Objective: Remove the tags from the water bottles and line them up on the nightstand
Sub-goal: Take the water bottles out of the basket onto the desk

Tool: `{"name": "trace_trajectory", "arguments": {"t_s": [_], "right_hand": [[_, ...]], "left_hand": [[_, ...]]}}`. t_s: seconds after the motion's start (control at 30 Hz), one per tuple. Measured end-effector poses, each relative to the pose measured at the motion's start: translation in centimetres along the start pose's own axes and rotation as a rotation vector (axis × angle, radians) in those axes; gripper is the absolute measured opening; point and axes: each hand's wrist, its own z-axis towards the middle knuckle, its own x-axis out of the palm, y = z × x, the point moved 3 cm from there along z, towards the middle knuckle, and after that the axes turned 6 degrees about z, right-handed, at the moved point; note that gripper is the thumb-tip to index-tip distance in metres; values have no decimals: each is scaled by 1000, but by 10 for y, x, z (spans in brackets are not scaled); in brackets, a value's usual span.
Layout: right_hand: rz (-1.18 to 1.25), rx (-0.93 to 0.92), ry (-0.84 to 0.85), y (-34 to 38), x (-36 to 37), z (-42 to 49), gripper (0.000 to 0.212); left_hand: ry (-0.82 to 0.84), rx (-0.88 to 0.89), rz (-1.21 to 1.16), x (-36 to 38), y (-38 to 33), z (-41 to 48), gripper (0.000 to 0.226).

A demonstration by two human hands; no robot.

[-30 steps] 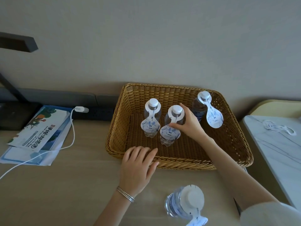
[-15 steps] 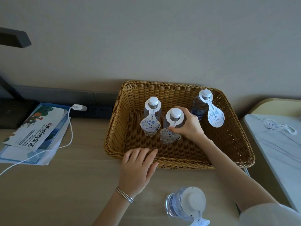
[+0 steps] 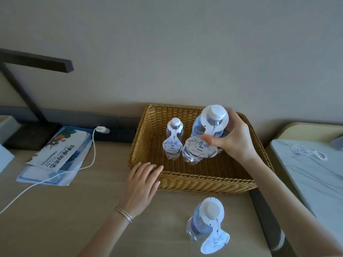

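My right hand (image 3: 233,136) grips a clear water bottle (image 3: 199,130) with a white cap and a hanging white tag (image 3: 201,146), lifted above the wicker basket (image 3: 204,179). A second tagged bottle (image 3: 173,140) stands upright inside the basket to its left. A third tagged bottle (image 3: 203,221) stands on the wooden nightstand (image 3: 55,219) in front of the basket. My left hand (image 3: 142,184), fingers spread, rests flat against the basket's front left rim. The bottle seen earlier at the basket's back right is hidden behind my right hand.
A brochure stack (image 3: 57,153) and a white charging cable (image 3: 55,178) lie at the left. A black lamp base (image 3: 31,134) stands at the back left. A white marble table (image 3: 311,175) with a loose tag (image 3: 308,153) is at the right.
My right hand has lifted the middle bottle up out of the basket toward the camera. The left hand has stayed at the basket rim.
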Motion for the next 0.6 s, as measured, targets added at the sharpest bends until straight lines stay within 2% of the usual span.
{"name": "trace_trajectory", "arguments": {"t_s": [0.13,0.27,0.4,0.6], "right_hand": [[122,-27,51,46,-4,-22,72],[172,5,161,71,4,-52,62],[104,49,232,74,24,-84,58],[-2,167,224,49,68,-133,61]], "left_hand": [[49,22,10,-6,10,-6,41],[88,16,24,-14,12,-7,42],[141,72,66,-20,14,-7,44],[222,248,97,-23,33,-9,49]]}}
